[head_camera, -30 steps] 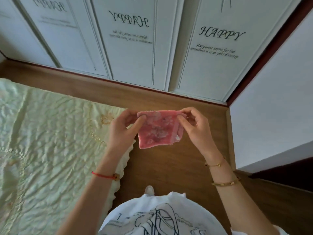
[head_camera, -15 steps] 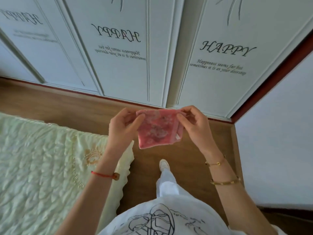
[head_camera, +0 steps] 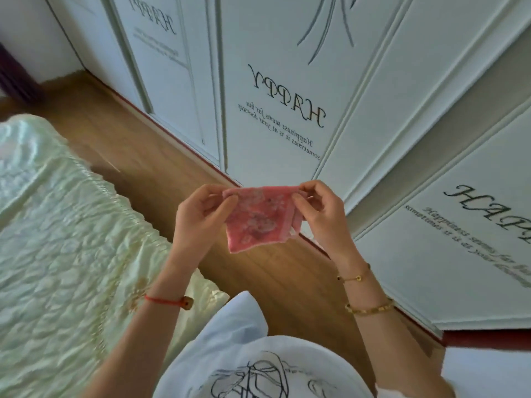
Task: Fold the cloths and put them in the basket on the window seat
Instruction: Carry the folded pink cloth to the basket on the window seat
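Your left hand (head_camera: 201,216) and right hand (head_camera: 321,214) pinch the top corners of the folded pink cloth (head_camera: 260,218) — it hangs over the wood floor (head_camera: 161,173). The white doors (head_camera: 275,90) say "HAPPY".

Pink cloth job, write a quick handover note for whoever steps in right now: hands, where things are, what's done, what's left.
Left hand: pinching the pink cloth's top left corner.
Right hand: pinching its top right corner.
Cloth: already folded small, hanging in the air over the wooden floor, between the bed cover and the wardrobe doors.
Done: the cloth looks folded.
Left: put it in the basket, which is not in view, nor is the window seat. No other cloths visible.
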Tool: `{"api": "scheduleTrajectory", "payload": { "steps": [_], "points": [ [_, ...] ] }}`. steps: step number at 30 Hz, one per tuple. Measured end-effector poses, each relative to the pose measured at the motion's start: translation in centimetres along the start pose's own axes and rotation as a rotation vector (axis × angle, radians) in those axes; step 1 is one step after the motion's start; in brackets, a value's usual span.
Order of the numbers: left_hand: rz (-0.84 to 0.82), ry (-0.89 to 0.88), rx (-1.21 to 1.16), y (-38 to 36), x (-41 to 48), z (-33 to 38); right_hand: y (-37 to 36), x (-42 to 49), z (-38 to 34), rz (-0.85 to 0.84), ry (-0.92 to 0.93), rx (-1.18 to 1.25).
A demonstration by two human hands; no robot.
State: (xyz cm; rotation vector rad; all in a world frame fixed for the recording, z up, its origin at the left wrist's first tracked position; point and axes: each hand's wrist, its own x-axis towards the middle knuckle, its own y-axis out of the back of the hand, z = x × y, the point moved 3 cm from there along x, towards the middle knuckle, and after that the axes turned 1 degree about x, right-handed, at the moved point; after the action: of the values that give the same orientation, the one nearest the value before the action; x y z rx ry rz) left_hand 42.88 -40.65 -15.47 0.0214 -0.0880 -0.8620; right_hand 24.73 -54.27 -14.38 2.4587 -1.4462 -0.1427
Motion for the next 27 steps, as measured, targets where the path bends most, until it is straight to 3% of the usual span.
{"api": "scheduleTrajectory", "payload": {
  "steps": [14,27],
  "points": [
    [0.428,0.055,0.083,12.6,27.6,-2.4,-20.1,32.4,-4.8,-0.362,0.126,0.033],
    [0.608,0.074,0.118,26.9,52.1,-4.8,-40.7,57.3,-8.5,-0.543,0.179,0.074]
  ]
}}
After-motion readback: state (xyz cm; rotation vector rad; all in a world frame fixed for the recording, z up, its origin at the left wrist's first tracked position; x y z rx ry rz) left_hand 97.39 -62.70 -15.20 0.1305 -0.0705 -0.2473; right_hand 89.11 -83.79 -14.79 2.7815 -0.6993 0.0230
